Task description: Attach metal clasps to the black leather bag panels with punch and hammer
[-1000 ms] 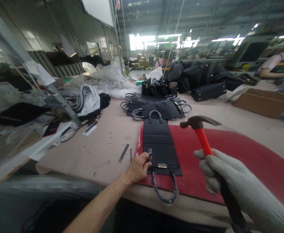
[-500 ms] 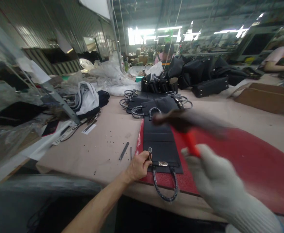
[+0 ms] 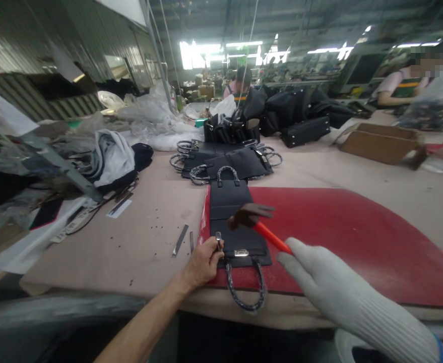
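Note:
My bare left hand (image 3: 202, 261) pinches a short metal punch (image 3: 218, 238) upright at the left edge of a black bag panel (image 3: 231, 201). Beside the punch, a metal clasp (image 3: 241, 253) lies on the panel near its front handle (image 3: 248, 305), which hangs over the table edge. In a white knitted glove, my right hand (image 3: 312, 267) grips the orange-red handle of a hammer (image 3: 251, 216). The hammer's head is above the panel, to the upper right of the punch and apart from it. Under the panel is a red mat (image 3: 330, 237).
A flat metal strip (image 3: 180, 240) and a thin rod (image 3: 191, 242) lie left of the mat. Further back are stacked black bag panels (image 3: 240, 164), black bags (image 3: 306, 132) and a brown box-like piece (image 3: 380, 145). Two people sit beyond the table.
The hammer shows sharper, its head lower and nearer the punch. My left hand still holds the punch at the panel's edge. The whole view has shifted, with the scene further left.

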The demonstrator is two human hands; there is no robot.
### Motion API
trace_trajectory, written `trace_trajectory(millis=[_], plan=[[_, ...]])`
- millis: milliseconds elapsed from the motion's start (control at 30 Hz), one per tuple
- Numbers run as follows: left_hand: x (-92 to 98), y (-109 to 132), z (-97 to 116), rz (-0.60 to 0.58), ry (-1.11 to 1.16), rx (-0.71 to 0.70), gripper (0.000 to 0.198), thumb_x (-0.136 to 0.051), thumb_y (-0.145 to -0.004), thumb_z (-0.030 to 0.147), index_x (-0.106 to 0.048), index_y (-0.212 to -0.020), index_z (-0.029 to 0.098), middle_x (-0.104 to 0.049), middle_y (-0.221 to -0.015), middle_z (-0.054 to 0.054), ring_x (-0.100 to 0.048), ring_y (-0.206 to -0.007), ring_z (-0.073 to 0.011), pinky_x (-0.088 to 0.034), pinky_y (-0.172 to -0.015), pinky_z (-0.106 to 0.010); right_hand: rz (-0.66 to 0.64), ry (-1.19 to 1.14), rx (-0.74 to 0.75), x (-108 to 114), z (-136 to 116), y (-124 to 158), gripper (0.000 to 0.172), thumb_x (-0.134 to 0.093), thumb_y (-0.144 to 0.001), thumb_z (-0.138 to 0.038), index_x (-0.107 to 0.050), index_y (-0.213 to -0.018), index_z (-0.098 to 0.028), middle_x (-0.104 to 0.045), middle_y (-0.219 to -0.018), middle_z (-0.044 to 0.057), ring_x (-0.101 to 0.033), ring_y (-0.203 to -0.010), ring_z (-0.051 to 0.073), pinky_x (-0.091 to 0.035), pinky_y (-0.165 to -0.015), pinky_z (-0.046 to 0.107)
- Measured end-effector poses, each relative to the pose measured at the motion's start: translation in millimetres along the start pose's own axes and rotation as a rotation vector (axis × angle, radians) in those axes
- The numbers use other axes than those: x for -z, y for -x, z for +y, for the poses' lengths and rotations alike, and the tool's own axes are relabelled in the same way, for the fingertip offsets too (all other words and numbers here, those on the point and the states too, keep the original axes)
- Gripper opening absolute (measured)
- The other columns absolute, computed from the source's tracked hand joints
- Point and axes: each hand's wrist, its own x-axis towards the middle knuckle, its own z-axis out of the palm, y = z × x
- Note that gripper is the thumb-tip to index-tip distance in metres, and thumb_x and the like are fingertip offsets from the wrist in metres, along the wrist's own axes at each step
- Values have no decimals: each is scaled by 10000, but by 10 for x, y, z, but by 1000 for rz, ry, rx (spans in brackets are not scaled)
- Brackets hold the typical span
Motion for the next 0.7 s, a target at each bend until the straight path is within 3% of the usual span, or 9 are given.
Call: trace_trajectory(millis=[167,233,300,400,467,567,700], plan=[[-10,30,-18,4,11,-8,191,-491,-934,128,-585,-1083,200,-691,-1116,-105,-687,-1041,-227,-556,-937,-384,51,143,-365,-273,753,127,278,-391,-1019,-382,-600,-973,-204,-681,-738,76,-647,-654,247,-344,-586,324],[1,31,7,4,9,6,178,-495,-938,137,-584,-1079,199,-688,-1140,-110,-681,-1072,-230,-549,-960,-390,52,219,-426,-445,962,176,282,-409,-1009,-324,-635,-1064,-165,-710,-876,130,-666,-726,272,-380,-616,343],[16,26,44,4,9,37,152,-509,-944,158,-585,-1070,199,-687,-1150,-111,-676,-1094,-231,-541,-979,-393,86,225,-387,-599,998,210,320,-433,-991,-271,-638,-1187,-124,-694,-1117,196,-675,-936,317,-453,-757,393],[26,16,87,22,24,87,112,-541,-939,193,-597,-1036,199,-700,-1123,-101,-689,-1075,-230,-550,-972,-390,179,121,-284,-761,695,236,398,-467,-989,-290,-597,-1311,-95,-591,-1359,237,-568,-1232,376,-423,-1013,468],[12,20,93,58,27,87,99,-553,-930,197,-608,-1012,198,-713,-1095,-98,-702,-1056,-233,-562,-960,-391,159,35,-218,-861,348,235,395,-428,-1030,-367,-595,-1315,-151,-603,-1360,190,-569,-1253,324,-423,-1044,417],[-34,53,88,92,15,26,128,-559,-921,174,-633,-1022,201,-728,-1098,-104,-711,-1066,-236,-573,-968,-393,54,-31,-249,-1058,-132,198,324,-558,-964,-474,-650,-1115,-203,-683,-1012,87,-684,-875,247,-503,-794,348],[-34,147,134,16,53,-26,166,-574,-924,187,-695,-1033,219,-732,-1226,-113,-693,-1173,-251,-558,-1043,-401,-72,-131,-443,-1271,-408,96,299,-558,-940,-316,-597,-1192,-159,-626,-1115,142,-690,-889,285,-501,-751,383]])
